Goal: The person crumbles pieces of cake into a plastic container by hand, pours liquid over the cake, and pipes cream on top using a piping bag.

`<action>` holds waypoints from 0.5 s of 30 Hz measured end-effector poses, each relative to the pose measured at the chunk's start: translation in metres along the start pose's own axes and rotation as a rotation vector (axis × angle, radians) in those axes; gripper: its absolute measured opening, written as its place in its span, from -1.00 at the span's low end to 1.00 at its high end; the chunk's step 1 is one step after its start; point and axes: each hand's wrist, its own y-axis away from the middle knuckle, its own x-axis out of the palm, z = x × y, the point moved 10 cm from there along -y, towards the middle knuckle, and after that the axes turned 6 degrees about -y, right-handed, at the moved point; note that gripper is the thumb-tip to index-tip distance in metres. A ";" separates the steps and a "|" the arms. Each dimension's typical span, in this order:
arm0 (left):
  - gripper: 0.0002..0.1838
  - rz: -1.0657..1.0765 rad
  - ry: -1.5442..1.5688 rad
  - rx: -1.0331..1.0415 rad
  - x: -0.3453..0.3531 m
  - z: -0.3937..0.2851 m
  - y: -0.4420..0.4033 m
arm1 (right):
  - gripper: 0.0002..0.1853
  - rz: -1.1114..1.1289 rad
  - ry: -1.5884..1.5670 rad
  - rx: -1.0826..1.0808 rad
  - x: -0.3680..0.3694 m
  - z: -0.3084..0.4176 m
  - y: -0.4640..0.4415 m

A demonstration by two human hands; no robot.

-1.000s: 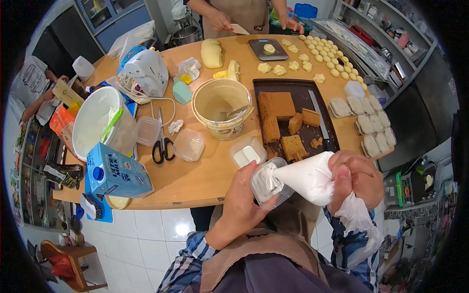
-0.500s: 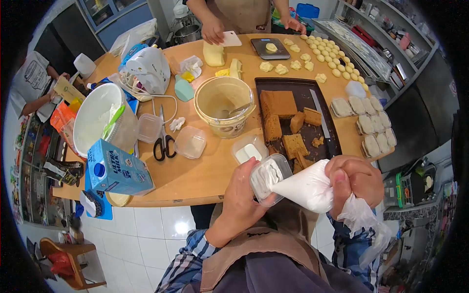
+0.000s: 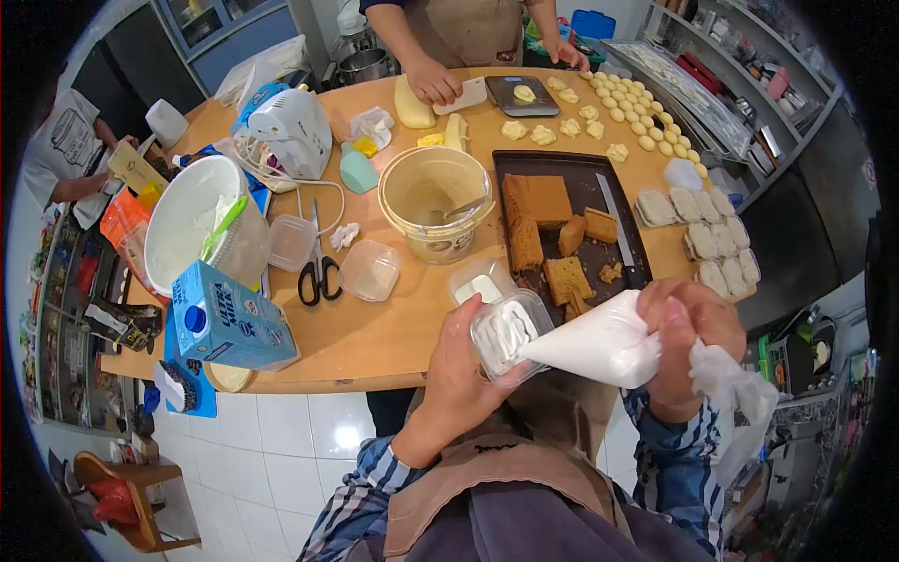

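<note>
My left hand [image 3: 459,379] holds a small clear plastic container [image 3: 508,335] tilted in front of my body, just off the table edge. White cream in wavy lines covers much of its inside. Wrapped round the top of a white piping bag [image 3: 599,342] is my right hand [image 3: 691,347]; the bag's tip meets the cream at the container's right side, and its loose plastic end hangs below my fist. Behind the container, on the table, another clear container [image 3: 479,284] has something white in it. A dark tray [image 3: 623,164] with brown cake [image 3: 537,201] and a long knife [image 3: 615,220] lies beyond.
A cream-coloured bucket [image 3: 435,206], scissors [image 3: 318,276], a milk carton [image 3: 230,323] and a white bowl [image 3: 201,220] stand on the table [image 3: 356,361]. Filled containers [image 3: 716,245] sit at the right. A co-worker's hand [image 3: 434,82] holds a white scraper by dough; another person is at the left.
The piping tip has moved over the container, and more cream lines show inside. My right hand has shifted slightly right. Across the table, the co-worker's hand with the scraper has come down to the dough.
</note>
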 end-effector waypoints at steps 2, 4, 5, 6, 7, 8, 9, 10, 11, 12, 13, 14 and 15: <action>-0.13 0.004 -0.001 0.011 0.000 -0.002 0.000 | -0.69 0.041 -0.066 -0.002 0.011 -0.002 0.003; -0.14 0.009 0.017 0.020 0.000 -0.002 0.001 | -0.68 0.125 -0.132 0.022 0.020 -0.005 0.003; -0.14 0.007 0.006 0.025 -0.001 -0.003 0.001 | -0.68 0.130 -0.116 0.011 0.022 -0.003 0.003; -0.15 0.004 -0.004 0.031 -0.003 -0.005 0.000 | -0.68 0.134 -0.100 0.000 0.024 -0.001 0.002; -0.15 0.001 -0.014 0.038 -0.004 -0.006 -0.001 | -0.68 0.139 -0.084 -0.012 0.026 0.001 0.001; -0.15 0.001 -0.013 0.036 -0.004 -0.006 -0.002 | -0.67 0.124 -0.081 -0.018 0.023 0.003 0.000; -0.16 0.001 -0.013 0.035 -0.005 -0.005 -0.002 | -0.67 0.108 -0.078 -0.024 0.020 0.006 -0.002; -0.16 0.000 -0.012 0.035 -0.006 -0.005 -0.002 | -0.67 0.092 -0.076 -0.030 0.017 0.008 -0.003; -0.14 0.012 -0.014 0.022 -0.004 -0.003 -0.002 | -0.67 0.111 -0.066 -0.045 0.020 0.007 -0.003; -0.11 0.024 -0.015 0.011 -0.001 -0.001 -0.001 | -0.67 0.129 -0.056 -0.061 0.023 0.005 -0.001; -0.09 0.036 -0.016 0.001 0.001 0.001 0.000 | -0.66 0.146 -0.045 -0.077 0.025 0.004 0.000; -0.09 0.040 -0.018 0.003 0.001 0.001 0.000 | -0.66 0.146 -0.026 -0.060 0.025 0.003 0.000; -0.10 0.042 -0.020 0.003 0.001 0.001 -0.001 | -0.66 0.146 -0.007 -0.044 0.025 0.002 0.000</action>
